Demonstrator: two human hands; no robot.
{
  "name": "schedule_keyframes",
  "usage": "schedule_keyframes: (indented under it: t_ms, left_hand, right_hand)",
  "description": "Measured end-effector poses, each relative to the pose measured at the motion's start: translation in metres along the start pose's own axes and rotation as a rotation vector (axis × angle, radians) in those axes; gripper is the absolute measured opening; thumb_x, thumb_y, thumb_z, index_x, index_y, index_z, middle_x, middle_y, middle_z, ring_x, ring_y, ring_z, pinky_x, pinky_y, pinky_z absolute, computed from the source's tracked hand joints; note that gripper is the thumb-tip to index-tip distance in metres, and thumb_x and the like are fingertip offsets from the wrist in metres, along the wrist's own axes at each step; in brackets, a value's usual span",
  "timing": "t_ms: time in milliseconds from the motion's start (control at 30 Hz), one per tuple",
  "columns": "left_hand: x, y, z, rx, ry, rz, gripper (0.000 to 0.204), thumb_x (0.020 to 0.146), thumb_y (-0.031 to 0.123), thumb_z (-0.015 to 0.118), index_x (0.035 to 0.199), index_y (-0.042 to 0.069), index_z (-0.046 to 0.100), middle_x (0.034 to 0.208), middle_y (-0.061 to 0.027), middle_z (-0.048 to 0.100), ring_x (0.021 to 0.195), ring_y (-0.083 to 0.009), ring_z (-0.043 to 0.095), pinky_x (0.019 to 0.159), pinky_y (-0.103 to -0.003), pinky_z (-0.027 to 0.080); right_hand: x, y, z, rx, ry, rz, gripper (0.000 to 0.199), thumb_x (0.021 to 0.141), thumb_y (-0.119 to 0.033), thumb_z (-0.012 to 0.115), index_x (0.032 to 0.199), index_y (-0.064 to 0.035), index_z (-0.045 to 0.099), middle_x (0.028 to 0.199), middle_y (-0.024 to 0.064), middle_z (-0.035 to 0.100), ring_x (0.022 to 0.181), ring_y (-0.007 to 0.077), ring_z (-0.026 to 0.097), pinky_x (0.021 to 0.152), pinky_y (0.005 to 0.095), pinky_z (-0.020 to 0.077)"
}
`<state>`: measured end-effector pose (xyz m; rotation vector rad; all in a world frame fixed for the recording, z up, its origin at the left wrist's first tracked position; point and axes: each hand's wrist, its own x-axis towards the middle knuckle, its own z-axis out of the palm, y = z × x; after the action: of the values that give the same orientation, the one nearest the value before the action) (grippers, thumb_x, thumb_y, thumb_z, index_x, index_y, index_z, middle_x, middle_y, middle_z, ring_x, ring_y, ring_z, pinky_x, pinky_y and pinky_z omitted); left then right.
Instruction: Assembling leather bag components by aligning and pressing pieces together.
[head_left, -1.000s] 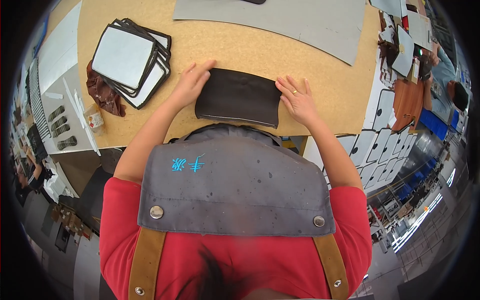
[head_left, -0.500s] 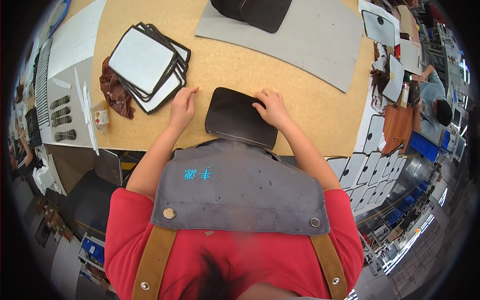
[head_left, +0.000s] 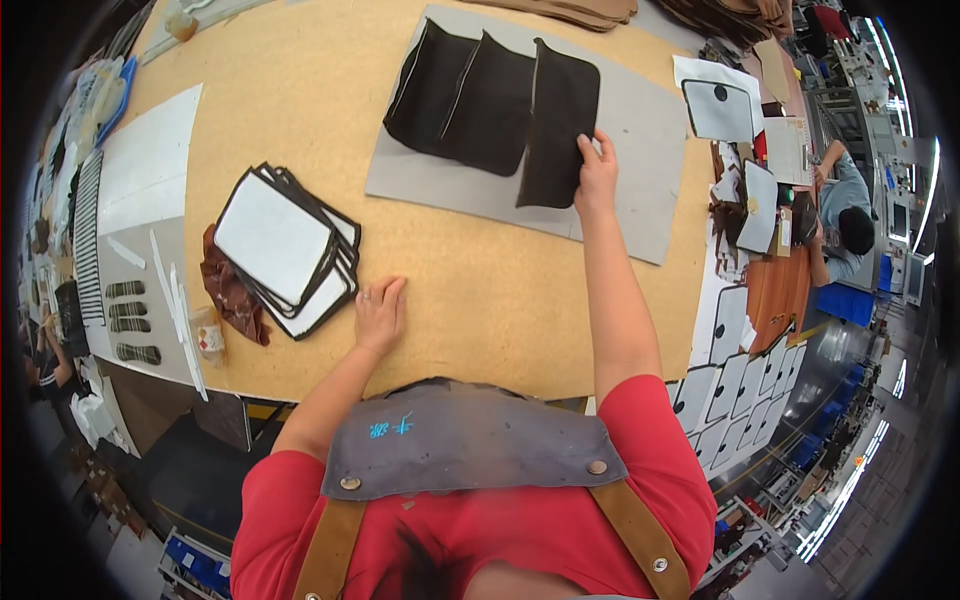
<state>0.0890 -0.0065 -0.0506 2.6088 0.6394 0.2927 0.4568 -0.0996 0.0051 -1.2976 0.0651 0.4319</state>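
My right hand [head_left: 598,178] grips the right edge of a dark brown leather-like panel [head_left: 560,122], fingers and thumb closed on it. This panel is above the grey board [head_left: 640,190] or partly on it; I cannot tell which. Left of it, more dark brown panels [head_left: 480,100] lie overlapping on the board, some edges curling up. My left hand [head_left: 381,315] rests on the tan tabletop with its fingers drawn together and nothing visible in them. Nearest to that hand is a stack of white rounded panels [head_left: 275,240] with black borders.
Reddish-brown cloth [head_left: 230,290] sticks out from beneath the white stack, beside a small labelled container [head_left: 210,335]. White black-edged pieces [head_left: 735,400] stand in rows to the right. A person [head_left: 850,220] works at the far right. Brown sheets [head_left: 560,12] lie at the far edge.
My right hand has moved forward and right, bringing the dark panel from in front of me to the grey board. My left hand stays near the white stack. The view has shifted.
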Motion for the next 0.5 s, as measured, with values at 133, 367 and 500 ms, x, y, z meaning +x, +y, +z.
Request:
schedule_keyframes:
  t_ms: [133,367,500]
  left_hand:
    - [0.002,0.001,0.001,-0.013,-0.017,0.011,0.033,0.082,0.011,0.056,0.115,0.010,0.052,0.113,-0.0074,0.050,0.101,-0.0276,0.048,0.087,-0.042,0.036]
    - [0.001,0.000,-0.001,-0.004,-0.011,0.010,0.032,0.083,0.013,0.055,0.115,0.010,0.051,0.115,-0.0065,0.049,0.104,-0.0272,0.047,0.090,-0.042,0.035]
    - [0.007,-0.001,0.000,-0.024,-0.017,0.006,0.030,0.085,0.012,0.053,0.115,0.009,0.051,0.115,-0.0084,0.050,0.107,-0.0288,0.046,0.091,-0.042,0.034]
  right_hand:
    - [0.052,0.039,0.004,-0.366,0.078,0.010,0.043,0.088,-0.010,0.055,0.127,0.0041,0.042,0.101,0.0144,0.062,0.093,0.0190,0.058,0.082,0.0294,0.0451]
    - [-0.010,0.045,-0.034,-1.172,0.086,-0.331,0.044,0.085,-0.019,0.055,0.123,0.0016,0.046,0.122,0.0221,0.047,0.113,0.0349,0.047,0.094,0.0404,0.0396]
    - [-0.096,0.040,-0.100,-1.101,-0.098,-0.243,0.025,0.087,-0.017,0.054,0.105,-0.0007,0.059,0.102,0.0163,0.060,0.088,0.0270,0.060,0.077,0.0346,0.0474]
